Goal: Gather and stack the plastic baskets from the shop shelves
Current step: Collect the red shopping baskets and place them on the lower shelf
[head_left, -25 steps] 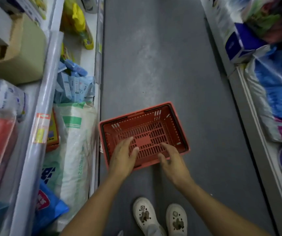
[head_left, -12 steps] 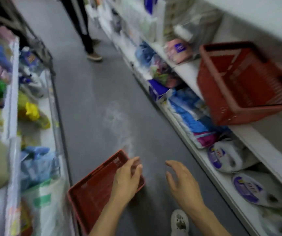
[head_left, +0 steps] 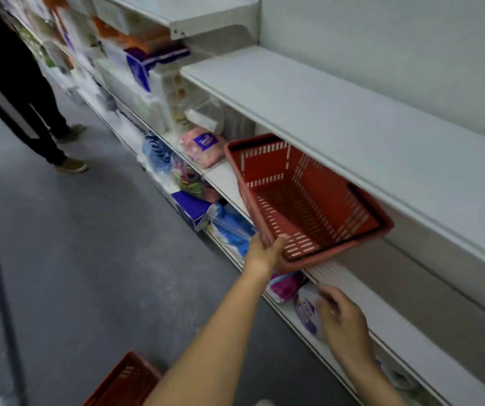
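I see the red basket (head_left: 308, 200) tilted on the white shelf (head_left: 229, 183), its near corner jutting over the shelf's edge. The left hand (head_left: 266, 252) grips that corner — thumb inside the rim. The right hand (head_left: 342, 317), blurred, hangs below the basket, fingers loosely curled and seemingly empty. A second red basket (head_left: 124, 382) sits on the floor, well below the first.

basket (head_left: 308, 200) on shelf (head_left: 352, 285), second basket (head_left: 124, 382) on floor (head_left: 89, 259)
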`<control>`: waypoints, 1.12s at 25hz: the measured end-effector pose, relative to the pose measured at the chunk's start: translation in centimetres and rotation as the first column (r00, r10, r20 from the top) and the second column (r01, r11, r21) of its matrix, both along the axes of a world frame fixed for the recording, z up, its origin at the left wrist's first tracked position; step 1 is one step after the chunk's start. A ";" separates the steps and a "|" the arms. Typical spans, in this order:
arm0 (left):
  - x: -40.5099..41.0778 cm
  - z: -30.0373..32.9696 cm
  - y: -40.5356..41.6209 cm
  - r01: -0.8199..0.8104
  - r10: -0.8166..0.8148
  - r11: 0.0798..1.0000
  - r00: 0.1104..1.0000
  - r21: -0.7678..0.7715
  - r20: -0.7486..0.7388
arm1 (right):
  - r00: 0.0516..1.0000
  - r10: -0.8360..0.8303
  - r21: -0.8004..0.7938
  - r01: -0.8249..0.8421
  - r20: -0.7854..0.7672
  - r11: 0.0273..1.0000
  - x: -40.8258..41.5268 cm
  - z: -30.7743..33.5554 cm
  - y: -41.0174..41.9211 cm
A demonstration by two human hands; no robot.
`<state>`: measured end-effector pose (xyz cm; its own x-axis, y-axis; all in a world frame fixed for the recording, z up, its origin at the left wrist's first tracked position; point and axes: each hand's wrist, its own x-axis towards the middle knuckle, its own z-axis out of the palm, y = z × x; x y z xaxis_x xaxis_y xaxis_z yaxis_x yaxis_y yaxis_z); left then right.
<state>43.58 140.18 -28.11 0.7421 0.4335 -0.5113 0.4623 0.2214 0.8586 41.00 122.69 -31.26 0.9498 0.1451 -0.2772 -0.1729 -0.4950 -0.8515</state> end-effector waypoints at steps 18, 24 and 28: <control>-14.3 -5.0 5.3 -0.358 0.350 0.910 0.934 -0.207 -0.073 | 0.962 -0.184 0.071 0.202 -0.202 0.977 -4.3 -1.1 6.9; -33.5 -9.2 13.9 -0.808 0.781 0.574 0.589 -0.135 -0.207 | 0.934 0.202 -0.068 -0.231 -0.295 0.971 -14.4 -3.4 9.5; -47.0 -14.2 11.8 -0.938 0.871 0.259 0.329 -0.228 -0.364 | 0.833 0.448 -0.147 -0.512 -0.325 0.846 -21.0 -6.0 13.5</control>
<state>-3.42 152.01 -42.28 -0.1092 0.5460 -0.8307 -0.1451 0.8180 0.5567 19.98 136.16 -37.29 0.6589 0.4683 -0.5887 -0.0684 -0.7421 -0.6668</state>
